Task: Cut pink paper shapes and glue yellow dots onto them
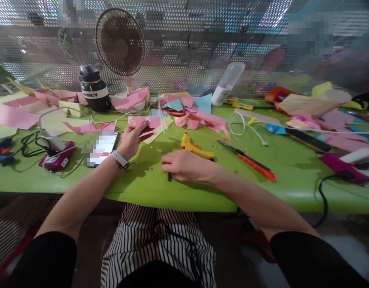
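Observation:
My left hand (131, 141), with a white watch (120, 159) at the wrist, pinches a pink paper piece (153, 121) dotted with small yellow shapes. Lower on the green table, my right hand (184, 166) is curled with its fingers closed around a small dark stick-like thing (169, 176); only its lower end shows, so its kind is unclear. Just beyond the right hand lies a yellow glue gun (196, 149), its nozzle pointing away from me. To the right of it rests a red and black utility knife (247, 161). A lit phone (104, 148) lies beside my left forearm.
Pink paper scraps (199, 120) lie along the back. A fan (121, 42), a black bottle (95, 92) and a tilted clear bottle (228, 84) stand before the perforated metal screen. Magenta power strips (57, 157) with cables sit at both sides.

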The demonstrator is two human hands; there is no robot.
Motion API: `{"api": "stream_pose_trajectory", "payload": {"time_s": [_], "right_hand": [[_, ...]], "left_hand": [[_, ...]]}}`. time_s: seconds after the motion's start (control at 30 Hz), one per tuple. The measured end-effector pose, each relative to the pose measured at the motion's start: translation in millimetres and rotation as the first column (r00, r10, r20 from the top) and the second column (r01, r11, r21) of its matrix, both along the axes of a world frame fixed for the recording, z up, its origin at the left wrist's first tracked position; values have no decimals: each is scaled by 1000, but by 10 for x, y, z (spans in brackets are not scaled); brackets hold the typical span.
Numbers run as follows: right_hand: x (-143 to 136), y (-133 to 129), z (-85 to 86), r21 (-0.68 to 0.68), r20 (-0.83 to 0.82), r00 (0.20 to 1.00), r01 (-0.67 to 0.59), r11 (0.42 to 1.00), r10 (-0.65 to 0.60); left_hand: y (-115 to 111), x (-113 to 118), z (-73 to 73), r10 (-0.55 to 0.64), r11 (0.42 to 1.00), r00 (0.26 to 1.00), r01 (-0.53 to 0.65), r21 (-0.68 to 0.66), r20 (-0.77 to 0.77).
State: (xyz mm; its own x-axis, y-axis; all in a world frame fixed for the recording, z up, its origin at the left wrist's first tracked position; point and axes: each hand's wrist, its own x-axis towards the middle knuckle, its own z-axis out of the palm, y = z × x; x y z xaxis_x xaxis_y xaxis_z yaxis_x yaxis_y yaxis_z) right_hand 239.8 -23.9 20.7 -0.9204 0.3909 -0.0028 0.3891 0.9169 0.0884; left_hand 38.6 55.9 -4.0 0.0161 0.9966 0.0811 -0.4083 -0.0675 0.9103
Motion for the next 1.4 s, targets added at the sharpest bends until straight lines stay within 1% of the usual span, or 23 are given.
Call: {"api": "stream_pose_trajectory", "payload": {"time_s": [0.17, 0.27, 0.4, 0.5, 0.63, 0.7, 0.8, 0.9, 0.97, 1.0, 1.03, 1.07, 1.1, 1.17, 1.23, 1.3, 1.4], "right_hand": [[-7, 80, -95, -81, -76, 996, -56, 995, 50], [-31, 93, -136, -78, -93, 992, -90, 993, 82], [-51, 50, -117, -41, -55, 994, -95, 995, 93], [-44, 24, -95, -52, -62, 993, -106, 993, 103], [7, 57, -102, -99, -128, 986, -115, 988, 102], [57, 95, -114, -134, -214, 974, -108, 985, 78], [147, 162, -120, -213, -404, 915, -88, 973, -6], [233, 227, -92, -290, -596, 795, -85, 953, -111], [280, 263, -57, -320, -674, 720, -85, 944, -164], [297, 276, -38, -316, -686, 707, -78, 945, -171], [307, 283, -21, -305, -673, 720, -66, 950, -166], [307, 283, -7, -286, -638, 755, -51, 957, -150], [297, 274, 2, -262, -578, 806, -36, 965, -127], [242, 226, 1, -216, -399, 914, -16, 976, -73], [154, 153, -19, -161, -208, 978, -6, 987, -28], [62, 81, -48, -73, -84, 996, 0, 997, -6], [-29, 32, -88, 51, -33, 999, -37, 998, 39]], "left_hand": [[18, -5, -32, -10, 1000, 999, 11, -22, 33], [6, 0, -34, -15, 999, 999, 16, -38, 37], [-10, 0, -21, -25, 998, 999, 27, -59, 26], [-16, 3, -7, -28, 996, 1000, 29, -86, 11], [-27, 11, 12, -23, 994, 1000, 22, -107, -6], [-32, 12, 16, -29, 993, 1000, 27, -113, -12], [-34, 8, 16, -43, 992, 999, 40, -116, -19], [-25, 4, 6, -55, 993, 998, 53, -103, -16], [-15, 5, -5, -60, 994, 998, 59, -94, -7], [-9, 6, -11, -60, 994, 998, 60, -91, -3], [-5, 8, -17, -58, 994, 998, 58, -90, 0], [-3, 10, -20, -54, 994, 999, 54, -92, 0], [-2, 12, -22, -50, 994, 999, 49, -95, -2], [-4, 14, -17, -49, 993, 999, 48, -108, -3], [-7, 13, -2, -55, 990, 998, 57, -126, 20], [-6, 8, 19, -49, 987, 996, 59, -153, 68], [2, 2, 47, -15, 980, 992, 39, -196, 123]]}}
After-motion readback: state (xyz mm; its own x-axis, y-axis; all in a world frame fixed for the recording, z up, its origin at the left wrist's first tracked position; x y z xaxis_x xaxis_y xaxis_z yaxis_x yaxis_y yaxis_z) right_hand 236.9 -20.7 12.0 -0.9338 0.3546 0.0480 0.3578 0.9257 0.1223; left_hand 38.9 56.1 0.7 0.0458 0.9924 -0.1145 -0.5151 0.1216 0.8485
